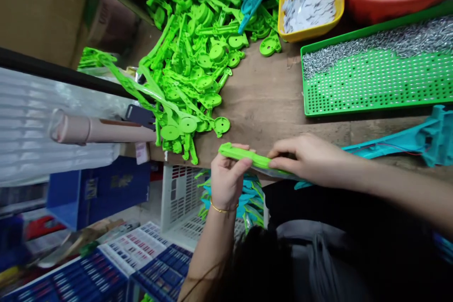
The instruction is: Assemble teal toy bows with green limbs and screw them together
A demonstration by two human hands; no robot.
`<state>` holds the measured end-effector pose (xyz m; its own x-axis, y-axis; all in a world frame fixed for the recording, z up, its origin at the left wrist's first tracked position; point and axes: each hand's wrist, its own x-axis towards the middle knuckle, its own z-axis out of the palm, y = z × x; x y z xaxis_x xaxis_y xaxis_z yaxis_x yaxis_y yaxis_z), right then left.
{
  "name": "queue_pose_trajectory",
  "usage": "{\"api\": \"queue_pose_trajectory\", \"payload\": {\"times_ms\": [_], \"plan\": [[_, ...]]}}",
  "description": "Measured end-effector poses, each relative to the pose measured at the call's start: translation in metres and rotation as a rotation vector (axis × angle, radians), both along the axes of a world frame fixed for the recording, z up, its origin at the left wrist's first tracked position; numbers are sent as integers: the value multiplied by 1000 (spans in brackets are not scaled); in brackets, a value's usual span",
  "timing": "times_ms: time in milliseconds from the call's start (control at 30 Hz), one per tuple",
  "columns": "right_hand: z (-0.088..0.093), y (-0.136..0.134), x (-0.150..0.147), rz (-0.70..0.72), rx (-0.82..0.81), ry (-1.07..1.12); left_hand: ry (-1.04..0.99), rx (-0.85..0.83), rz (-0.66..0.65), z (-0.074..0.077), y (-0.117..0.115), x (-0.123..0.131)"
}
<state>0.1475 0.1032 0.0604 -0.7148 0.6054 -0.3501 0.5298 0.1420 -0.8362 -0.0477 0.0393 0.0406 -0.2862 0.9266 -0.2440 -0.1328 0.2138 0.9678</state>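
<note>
Both hands grip one long green plastic part (260,159) at the table's near edge. My left hand (230,177), with a thin gold bracelet at the wrist, pinches its left end between thumb and fingers. My right hand (306,158) has its fingers closed on the other end, which is partly hidden by the hand. A pale or clear strip shows under the part. To the right lies a blue plastic part (396,144) with a thin dark red wire along it. Ahead and left is a heap of similar green plastic parts (203,61).
A yellow bowl (343,7) of small white pieces, a red tub (382,7) of green pieces and a green perforated tray (375,85) of small metal pieces stand on the wooden table (258,89). Below is a white crate (177,193); a pink bottle (102,130) lies left.
</note>
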Motion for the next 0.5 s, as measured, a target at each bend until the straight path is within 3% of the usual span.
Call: {"api": "queue_pose_trajectory", "payload": {"times_ms": [133, 333, 500], "plan": [[-2, -4, 26, 138, 326, -337, -5, -7, 12, -2, 12, -4], [-6, -2, 40, 150, 386, -422, -60, 100, 91, -14, 21, 5], [3, 10, 39, 79, 359, -422, -246, -84, -162, -28, -17, 51]]}}
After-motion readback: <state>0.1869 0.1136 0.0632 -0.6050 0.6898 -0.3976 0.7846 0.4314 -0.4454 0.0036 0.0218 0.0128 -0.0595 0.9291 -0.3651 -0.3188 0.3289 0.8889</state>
